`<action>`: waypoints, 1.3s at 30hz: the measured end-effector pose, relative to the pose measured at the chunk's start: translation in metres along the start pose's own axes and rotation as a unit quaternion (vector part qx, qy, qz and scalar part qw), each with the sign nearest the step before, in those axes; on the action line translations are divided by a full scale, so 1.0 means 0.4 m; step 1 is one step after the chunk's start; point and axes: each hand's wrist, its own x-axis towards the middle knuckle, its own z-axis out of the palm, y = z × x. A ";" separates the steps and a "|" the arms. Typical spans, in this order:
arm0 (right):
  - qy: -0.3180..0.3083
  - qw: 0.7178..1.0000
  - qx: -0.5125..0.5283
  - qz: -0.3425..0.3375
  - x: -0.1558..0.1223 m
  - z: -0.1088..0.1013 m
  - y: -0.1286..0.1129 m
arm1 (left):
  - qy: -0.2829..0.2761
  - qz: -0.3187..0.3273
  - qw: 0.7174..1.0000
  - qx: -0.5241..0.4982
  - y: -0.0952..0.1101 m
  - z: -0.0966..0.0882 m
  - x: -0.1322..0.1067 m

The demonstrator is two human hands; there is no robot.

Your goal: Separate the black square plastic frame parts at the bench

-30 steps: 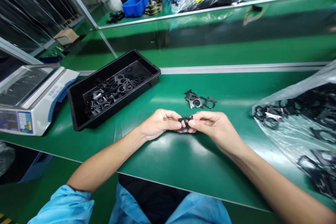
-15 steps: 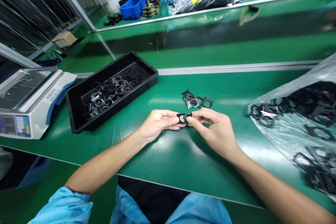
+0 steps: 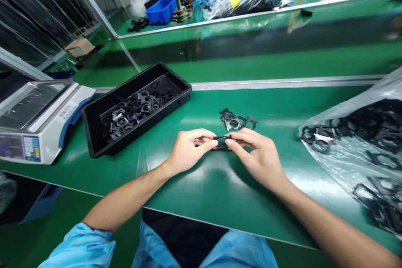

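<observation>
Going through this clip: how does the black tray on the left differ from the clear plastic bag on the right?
The black tray is rigid and rectangular with raised walls, while the clear plastic bag is soft and creased. The black parts in the tray form one compact heap, while the black parts in the bag lie in scattered clumps. Both rest on the green workbench and hold similar frame-shaped pieces.

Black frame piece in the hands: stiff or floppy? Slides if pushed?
The black frame piece looks thin and fairly stiff: it holds its open shape pinched between the left hand and right hand. Being flat, it would probably slide, not roll, like the loose pieces lying on the green bench mat.
</observation>
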 end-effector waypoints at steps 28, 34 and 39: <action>-0.079 0.995 0.061 0.018 0.014 0.002 0.011 | -0.063 -0.092 0.983 -0.147 -0.007 -0.013 0.027; -0.070 0.995 0.064 0.033 0.012 0.002 0.010 | -0.050 -0.057 0.986 -0.147 -0.011 -0.012 0.027; -0.090 0.978 0.160 0.099 0.017 0.001 0.001 | -0.038 -0.080 0.981 -0.173 -0.008 -0.008 0.027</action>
